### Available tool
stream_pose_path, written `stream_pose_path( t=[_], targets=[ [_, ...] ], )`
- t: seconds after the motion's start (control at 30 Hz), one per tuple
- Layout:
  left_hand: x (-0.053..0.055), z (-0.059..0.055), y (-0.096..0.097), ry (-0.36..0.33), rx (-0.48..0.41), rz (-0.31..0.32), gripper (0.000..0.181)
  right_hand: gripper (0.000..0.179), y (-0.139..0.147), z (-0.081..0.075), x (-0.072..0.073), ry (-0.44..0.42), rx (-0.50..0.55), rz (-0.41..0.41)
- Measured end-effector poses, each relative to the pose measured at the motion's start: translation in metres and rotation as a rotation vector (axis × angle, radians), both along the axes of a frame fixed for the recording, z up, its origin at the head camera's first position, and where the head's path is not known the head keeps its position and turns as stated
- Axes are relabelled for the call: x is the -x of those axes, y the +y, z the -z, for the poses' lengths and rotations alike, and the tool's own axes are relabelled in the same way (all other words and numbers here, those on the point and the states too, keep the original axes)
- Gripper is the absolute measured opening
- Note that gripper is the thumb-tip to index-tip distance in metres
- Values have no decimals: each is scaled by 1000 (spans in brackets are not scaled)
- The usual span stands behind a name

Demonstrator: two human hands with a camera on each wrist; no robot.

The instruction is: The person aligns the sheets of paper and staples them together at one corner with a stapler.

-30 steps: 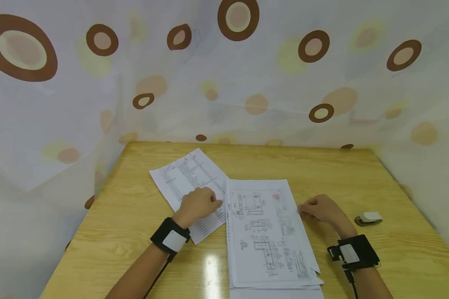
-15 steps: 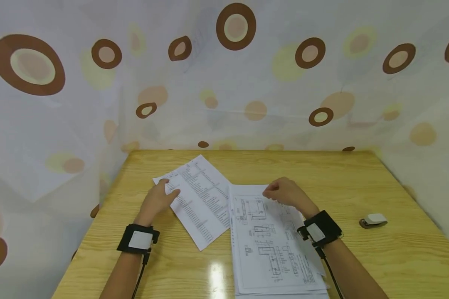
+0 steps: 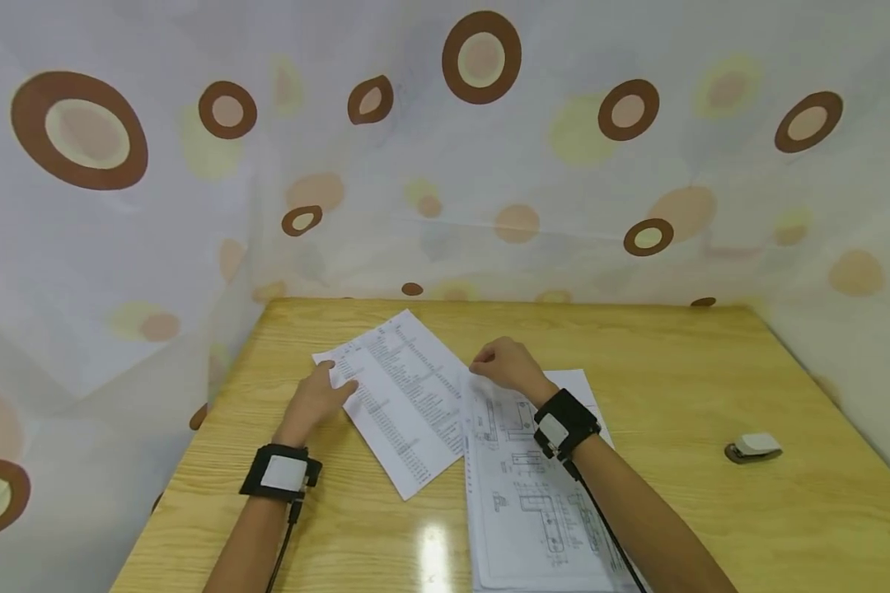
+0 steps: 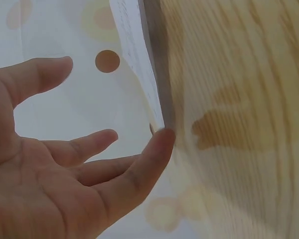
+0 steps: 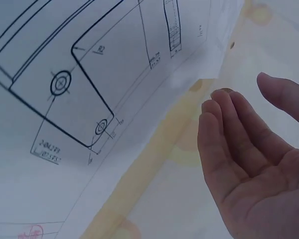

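Note:
A sheet printed with columns of text [image 3: 396, 395] lies askew on the table, its right corner meeting a stack of papers topped by a technical drawing [image 3: 522, 515]. My left hand [image 3: 316, 401] is at the text sheet's upper left edge. In the left wrist view one fingertip [image 4: 162, 139] touches the paper's end, with the thumb spread well apart. Over the drawing's upper left corner, close to where both papers meet, is my right hand [image 3: 510, 365]. The right wrist view shows its fingers [image 5: 234, 134] loosely bent, thumb apart and nothing between them. My right forearm covers part of the drawing.
A small white-and-dark stapler [image 3: 754, 448] sits on the right side of the wooden table [image 3: 682, 362]. Patterned white cloth [image 3: 445, 165] hangs behind and along both sides. A cable runs from each wrist strap along the forearm.
My right hand has moved left from the drawing's right edge across its top to its upper left corner. My left hand has shifted left from mid-sheet to the text sheet's outer edge.

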State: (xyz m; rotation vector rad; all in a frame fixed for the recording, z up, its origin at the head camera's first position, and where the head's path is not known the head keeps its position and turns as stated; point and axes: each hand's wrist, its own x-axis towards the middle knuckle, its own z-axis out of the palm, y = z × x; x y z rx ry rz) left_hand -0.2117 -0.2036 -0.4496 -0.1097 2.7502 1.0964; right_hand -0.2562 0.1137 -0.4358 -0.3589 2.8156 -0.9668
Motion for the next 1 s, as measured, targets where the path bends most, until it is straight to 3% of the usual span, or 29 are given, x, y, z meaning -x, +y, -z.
stream_pose_path(
  t=[0.23, 0.5, 0.67, 0.77, 0.87, 1.0],
  targets=[
    [0, 4, 3, -19, 0, -3, 67, 24, -9, 10, 7, 4, 2, 31],
    [4, 9, 3, -39, -24, -31, 67, 37, -18, 23, 20, 22, -43, 10],
    [6, 12, 1, -2, -33, -24, 65, 30, -27, 28, 26, 29, -68, 20],
    [8, 13, 0, 57, -105, -67, 69, 15, -32, 30, 28, 52, -86, 28],
    [9, 12, -1, 102, -167, -131, 74, 13, -36, 31, 29, 47, -85, 43],
    [10, 10, -1, 80, -172, -154, 54, 10, -39, 32, 32, 50, -80, 60]
  ],
)
